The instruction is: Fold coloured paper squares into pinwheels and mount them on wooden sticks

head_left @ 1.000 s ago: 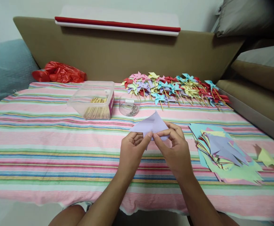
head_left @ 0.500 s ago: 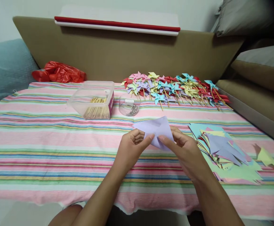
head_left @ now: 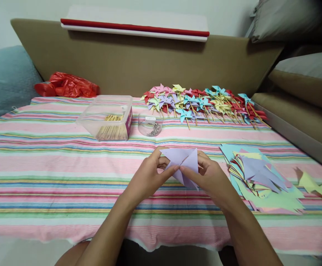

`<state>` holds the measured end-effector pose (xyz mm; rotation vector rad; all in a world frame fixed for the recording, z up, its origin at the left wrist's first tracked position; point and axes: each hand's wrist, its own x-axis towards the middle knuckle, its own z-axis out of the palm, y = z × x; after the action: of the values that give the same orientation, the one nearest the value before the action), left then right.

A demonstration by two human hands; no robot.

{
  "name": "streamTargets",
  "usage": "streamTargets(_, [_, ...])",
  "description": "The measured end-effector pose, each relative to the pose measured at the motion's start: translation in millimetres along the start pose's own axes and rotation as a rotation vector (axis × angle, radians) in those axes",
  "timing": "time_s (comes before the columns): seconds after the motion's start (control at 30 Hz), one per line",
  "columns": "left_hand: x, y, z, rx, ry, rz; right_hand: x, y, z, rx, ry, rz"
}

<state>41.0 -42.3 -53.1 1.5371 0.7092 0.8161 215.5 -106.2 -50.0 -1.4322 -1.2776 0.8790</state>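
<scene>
A lilac paper square (head_left: 183, 161) with cut corners is held over the striped tablecloth (head_left: 52, 166). My left hand (head_left: 150, 176) pinches its left side, thumb pressed near the centre. My right hand (head_left: 208, 176) grips the right side, thumb and forefinger meeting the left thumb at the middle. Two of the paper's flaps stand up above my fingers and one hangs down below them.
A pile of cut coloured papers (head_left: 260, 181) lies to the right, with yellow scraps (head_left: 316, 186) beyond. Finished pinwheels on sticks (head_left: 202, 103) lie at the back. A clear box of wooden sticks (head_left: 108, 118) and a small clear cup of pins (head_left: 150, 125) stand behind my hands. A red bag (head_left: 67, 85) lies far left.
The lilac paper has come lower and been turned. Its flaps are folded further in towards the centre, and both thumbs now meet at the middle.
</scene>
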Motion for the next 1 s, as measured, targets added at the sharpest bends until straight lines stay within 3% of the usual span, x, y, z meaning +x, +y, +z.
streamTargets(0.27, [-2.8,8.3,-5.6,-0.02,-0.07,-0.018,-1.7,4.5,-0.9,0.098,-0.044,0.054])
streamTargets(0.37, [-0.7,8.0,-3.2,-0.103,-0.016,-0.029,-0.8,4.0,8.0,0.235,0.055,0.1])
streamTargets(0.5, [1.8,6.3,6.5,-0.327,0.126,-0.076,1.1,-1.5,25.5,0.613,0.275,0.166])
streamTargets(0.6, [2.1,3.3,16.4,-0.424,0.122,-0.118,2.0,-4.7,33.8,0.774,0.317,0.183])
streamTargets(0.7, [1.8,1.6,25.4,-0.44,0.111,-0.122,2.0,-6.1,37.6,0.827,0.315,0.195])
streamTargets(1.0, [1.2,-0.9,33.3,-0.433,0.303,-0.041,-0.1,-9.4,49.1,0.816,0.275,0.179])
